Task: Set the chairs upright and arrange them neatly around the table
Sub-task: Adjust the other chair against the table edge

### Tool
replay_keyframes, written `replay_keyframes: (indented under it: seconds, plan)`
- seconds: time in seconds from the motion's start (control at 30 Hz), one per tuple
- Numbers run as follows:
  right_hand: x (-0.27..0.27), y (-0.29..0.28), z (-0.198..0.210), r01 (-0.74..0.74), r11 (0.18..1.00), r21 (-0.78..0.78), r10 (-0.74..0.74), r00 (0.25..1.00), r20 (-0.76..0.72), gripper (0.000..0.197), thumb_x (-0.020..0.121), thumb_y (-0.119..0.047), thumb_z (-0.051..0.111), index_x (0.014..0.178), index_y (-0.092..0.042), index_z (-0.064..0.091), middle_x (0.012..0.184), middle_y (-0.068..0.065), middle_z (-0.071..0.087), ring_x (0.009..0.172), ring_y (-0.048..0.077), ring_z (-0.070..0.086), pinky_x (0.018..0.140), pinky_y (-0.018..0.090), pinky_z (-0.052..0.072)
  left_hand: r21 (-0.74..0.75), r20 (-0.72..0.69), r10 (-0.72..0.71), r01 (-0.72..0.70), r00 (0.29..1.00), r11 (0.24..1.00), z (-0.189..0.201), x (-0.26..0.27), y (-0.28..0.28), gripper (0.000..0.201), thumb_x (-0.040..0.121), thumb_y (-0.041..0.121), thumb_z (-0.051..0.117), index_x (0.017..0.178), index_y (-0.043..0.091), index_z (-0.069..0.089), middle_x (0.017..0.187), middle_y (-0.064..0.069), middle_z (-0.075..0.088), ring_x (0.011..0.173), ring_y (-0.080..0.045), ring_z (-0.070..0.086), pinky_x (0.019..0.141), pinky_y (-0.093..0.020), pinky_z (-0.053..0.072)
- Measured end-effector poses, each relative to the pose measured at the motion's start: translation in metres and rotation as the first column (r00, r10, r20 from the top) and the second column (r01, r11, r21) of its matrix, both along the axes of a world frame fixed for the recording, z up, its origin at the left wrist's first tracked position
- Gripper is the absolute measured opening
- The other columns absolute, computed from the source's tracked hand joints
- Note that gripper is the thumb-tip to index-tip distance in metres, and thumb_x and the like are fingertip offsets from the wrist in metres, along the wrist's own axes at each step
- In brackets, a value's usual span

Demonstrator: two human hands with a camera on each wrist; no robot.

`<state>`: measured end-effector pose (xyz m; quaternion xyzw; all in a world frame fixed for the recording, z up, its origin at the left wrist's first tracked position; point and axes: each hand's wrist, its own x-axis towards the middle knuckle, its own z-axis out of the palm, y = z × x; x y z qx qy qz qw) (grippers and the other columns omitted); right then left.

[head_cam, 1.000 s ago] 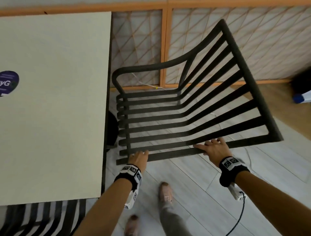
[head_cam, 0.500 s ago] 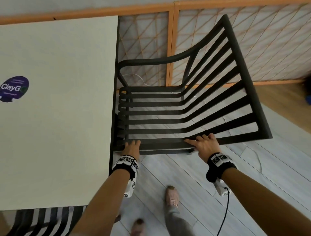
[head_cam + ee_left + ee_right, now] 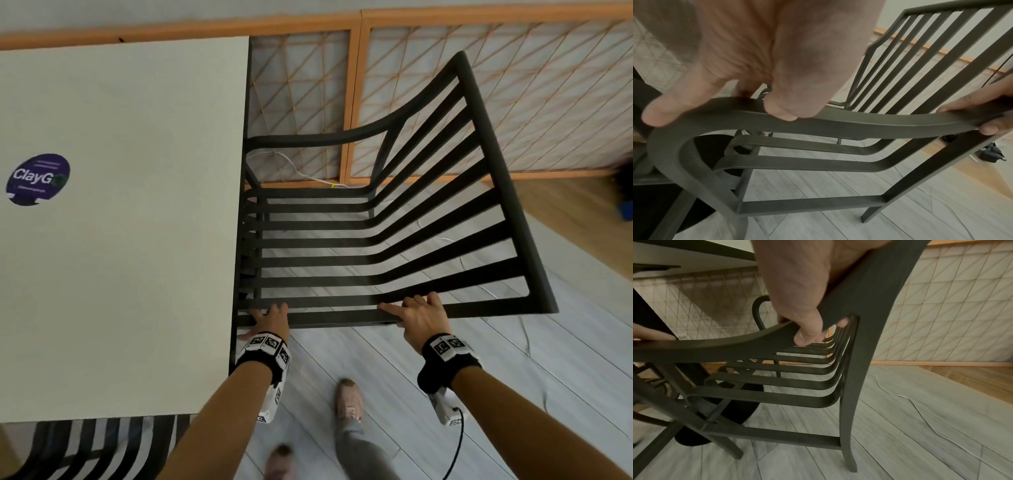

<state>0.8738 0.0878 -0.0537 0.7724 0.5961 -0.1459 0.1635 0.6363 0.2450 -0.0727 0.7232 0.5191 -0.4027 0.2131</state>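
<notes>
A black slatted armchair (image 3: 498, 164) stands on its legs to the right of the pale table (image 3: 137, 240), its seat front tucked under the table's edge. My left hand (image 3: 270, 317) grips the near armrest (image 3: 335, 317) at its front curve, close to the table; the left wrist view shows this hand (image 3: 717, 113) curled over the armrest (image 3: 869, 123). My right hand (image 3: 418, 311) grips the same armrest where it meets the backrest. In the right wrist view, the right hand (image 3: 824, 331) has its thumb under the rail.
A second slatted chair (image 3: 85, 445) shows under the table's near edge. A wood-framed lattice screen (image 3: 513, 85) runs behind. A white cable (image 3: 920, 410) lies on the grey floor. The table's round black base (image 3: 731, 410) sits under the chair's front. My feet (image 3: 347, 399) are just behind.
The chair has slid left toward the table, so its seat front now goes under the table edge. Both hands keep their grip on the near armrest.
</notes>
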Motion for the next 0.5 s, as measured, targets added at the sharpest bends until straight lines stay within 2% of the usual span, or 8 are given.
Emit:
replay_keyframes:
  seconds: [0.1, 0.23, 0.33, 0.4, 0.5]
  plan:
    - [0.003, 0.007, 0.0, -0.006, 1.0, 0.017, 0.006, 1.0, 0.008, 0.056, 0.086, -0.027, 0.06, 0.133, -0.044, 0.035, 0.102, -0.002, 0.065, 0.098, 0.021, 0.055, 0.091, 0.041, 0.031, 0.014, -0.009, -0.01, 0.011, 1.0, 1.0, 0.004, 0.002, 0.002, 0.086, 0.081, 0.027, 0.071, 0.147, 0.024, 0.016, 0.154, -0.009, 0.019, 0.144, -0.041, 0.007, 0.109, -0.065, 0.022]
    - [0.008, 0.015, -0.002, -0.03, 0.997, 0.065, 0.028, 0.999, 0.034, 0.056, 0.087, -0.029, 0.057, 0.136, -0.042, 0.032, 0.101, -0.001, 0.065, 0.096, 0.022, 0.054, 0.089, 0.04, 0.031, 0.083, 0.126, 0.037, -0.047, 0.991, 0.995, 0.006, -0.002, 0.001, 0.072, 0.089, 0.013, 0.06, 0.145, 0.022, 0.016, 0.154, -0.007, 0.02, 0.143, -0.047, 0.002, 0.102, -0.07, 0.03]
    - [0.006, 0.014, -0.001, -0.027, 0.996, 0.088, 0.024, 0.999, 0.031, 0.055, 0.086, -0.029, 0.058, 0.135, -0.04, 0.036, 0.101, -0.001, 0.065, 0.096, 0.023, 0.054, 0.09, 0.041, 0.032, 0.153, 0.202, 0.017, -0.049, 0.979, 0.987, 0.007, -0.007, -0.009, 0.068, 0.091, 0.006, 0.053, 0.146, 0.021, 0.017, 0.156, -0.008, 0.021, 0.144, -0.045, 0.002, 0.104, -0.07, 0.027]
    - [0.002, 0.012, 0.002, -0.001, 0.995, 0.102, -0.003, 0.999, 0.039, 0.051, 0.085, -0.033, 0.058, 0.132, -0.037, 0.041, 0.106, -0.001, 0.064, 0.101, 0.024, 0.053, 0.093, 0.042, 0.032, 0.179, 0.295, -0.034, -0.02, 0.955, 0.984, 0.011, -0.008, -0.026, 0.071, 0.091, 0.002, 0.05, 0.148, 0.022, 0.013, 0.158, -0.009, 0.018, 0.145, -0.044, 0.003, 0.108, -0.069, 0.025]
    - [-0.013, 0.008, 0.008, 0.043, 0.991, 0.125, -0.049, 0.998, 0.045, 0.054, 0.079, -0.038, 0.064, 0.129, -0.031, 0.044, 0.118, 0.001, 0.06, 0.114, 0.027, 0.047, 0.101, 0.049, 0.029, 0.158, 0.435, -0.202, 0.147, 0.877, 0.976, 0.028, -0.011, -0.057, 0.079, 0.086, -0.003, 0.052, 0.148, 0.025, 0.011, 0.159, -0.011, 0.015, 0.146, -0.037, 0.009, 0.112, -0.062, 0.027]
